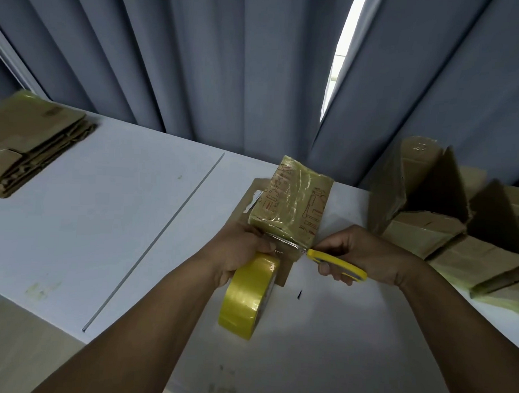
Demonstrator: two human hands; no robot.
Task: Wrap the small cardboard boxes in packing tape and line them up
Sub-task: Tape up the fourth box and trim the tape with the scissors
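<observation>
A small cardboard box point(293, 202) wrapped in shiny yellowish tape, with red print, stands on a flat cardboard sheet point(282, 270) at the table's middle. My left hand point(238, 251) grips a roll of yellow packing tape point(250, 296) just below the box, and a strip of tape runs from the roll to the box's near edge. My right hand point(359, 255) holds yellow-handled scissors point(335, 263); their blades lie across that strip at the box's lower edge.
A stack of flattened cardboard boxes point(33, 141) lies at the far left of the white table point(104, 220). An open carton point(423, 190) and several taped boxes point(462, 256) crowd the right. Grey curtains point(198, 62) hang behind. A thin seam point(163, 231) crosses the table.
</observation>
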